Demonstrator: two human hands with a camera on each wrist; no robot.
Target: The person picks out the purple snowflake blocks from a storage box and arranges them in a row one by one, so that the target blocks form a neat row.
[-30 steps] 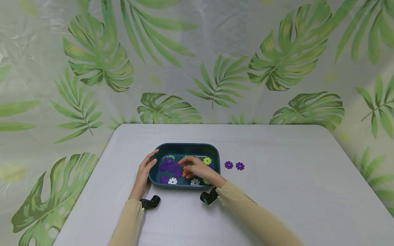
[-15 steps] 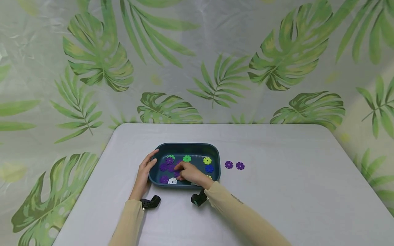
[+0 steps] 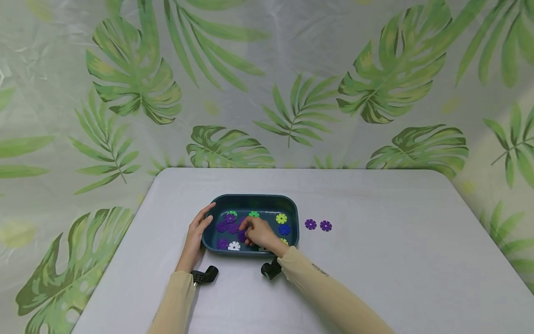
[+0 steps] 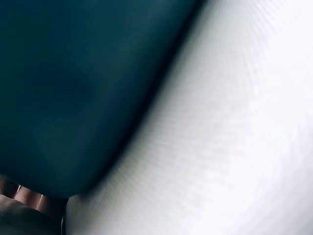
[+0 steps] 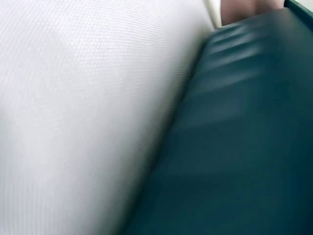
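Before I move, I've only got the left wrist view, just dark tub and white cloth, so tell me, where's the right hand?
Observer: In the head view, the right hand reaches into the tub, around its middle.
Operator: Okay, and what's lying toward the tub's right end?
Observer: Among others, a blue disc with a notched edge, fully visible beside the right hand.
Operator: Is anything loose outside the tub?
Observer: Yes, two purple discs lie side by side on the table, to the right of the tub.
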